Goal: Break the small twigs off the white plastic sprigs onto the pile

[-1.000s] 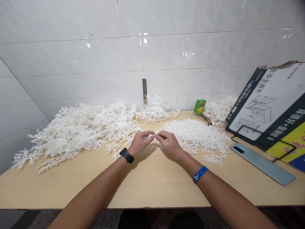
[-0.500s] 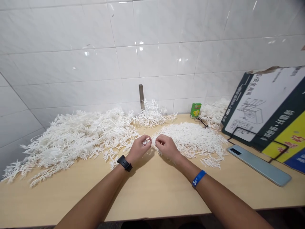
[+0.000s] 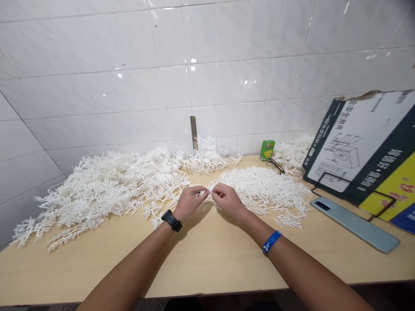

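My left hand [image 3: 191, 201] pinches a small white branched plastic piece [image 3: 201, 194], part of it hidden by the fingers. My right hand [image 3: 226, 198] is closed in a pinch close beside it, thumb and forefinger at the piece's right end; how much it grips is hard to see. To the left spreads a big heap of white branched plastic pieces [image 3: 123, 185], tangled like sprigs. Behind and right of my right hand lies a flatter pile of small separate white pieces [image 3: 262, 188].
A smaller tangled white heap [image 3: 207, 157] sits by the tiled wall under a metal bracket [image 3: 193, 129]. To the right are a green box [image 3: 267, 150], another white heap [image 3: 293, 153], a phone [image 3: 355, 224], a black wire frame [image 3: 359, 185] and a large printed carton [image 3: 343, 147].
My fingertips have come closer together, and the left hand has turned slightly, its fingers flatter over the white piece. The whole view has shifted a little.
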The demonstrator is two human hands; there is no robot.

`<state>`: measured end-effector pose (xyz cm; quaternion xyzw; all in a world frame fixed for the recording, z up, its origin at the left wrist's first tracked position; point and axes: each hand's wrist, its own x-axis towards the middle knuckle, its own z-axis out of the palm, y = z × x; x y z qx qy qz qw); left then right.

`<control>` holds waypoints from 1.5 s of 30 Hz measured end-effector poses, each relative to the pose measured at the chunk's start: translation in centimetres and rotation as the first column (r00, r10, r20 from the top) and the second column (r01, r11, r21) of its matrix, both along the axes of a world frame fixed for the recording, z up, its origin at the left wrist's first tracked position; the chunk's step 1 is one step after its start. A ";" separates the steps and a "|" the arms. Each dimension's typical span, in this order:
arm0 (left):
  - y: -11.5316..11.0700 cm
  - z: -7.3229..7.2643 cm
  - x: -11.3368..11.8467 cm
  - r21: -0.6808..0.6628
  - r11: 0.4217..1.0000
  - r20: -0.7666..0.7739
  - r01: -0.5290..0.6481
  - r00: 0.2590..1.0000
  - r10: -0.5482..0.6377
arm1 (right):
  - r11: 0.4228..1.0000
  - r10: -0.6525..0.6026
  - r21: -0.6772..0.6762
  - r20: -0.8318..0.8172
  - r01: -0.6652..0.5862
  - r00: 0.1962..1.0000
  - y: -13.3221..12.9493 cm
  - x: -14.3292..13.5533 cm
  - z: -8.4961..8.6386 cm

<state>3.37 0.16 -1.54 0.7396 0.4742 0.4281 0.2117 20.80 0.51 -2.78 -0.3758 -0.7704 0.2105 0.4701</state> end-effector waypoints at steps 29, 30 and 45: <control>-0.2 -0.7 0.0 0.031 0.988 0.008 0.151 0.988 -0.151 | 0.993 0.040 -0.112 -0.057 -0.046 0.998 0.4 -0.4 -0.6; -0.1 -0.7 0.0 0.033 0.990 0.012 0.139 0.990 -0.140 | 0.994 0.034 -0.105 -0.046 -0.039 0.998 0.4 -0.3 -0.6; 0.2 -0.5 -0.2 0.012 0.999 -0.109 0.040 0.993 -0.039 | 0.998 -0.057 -0.039 0.060 0.059 0.997 0.3 0.0 -0.5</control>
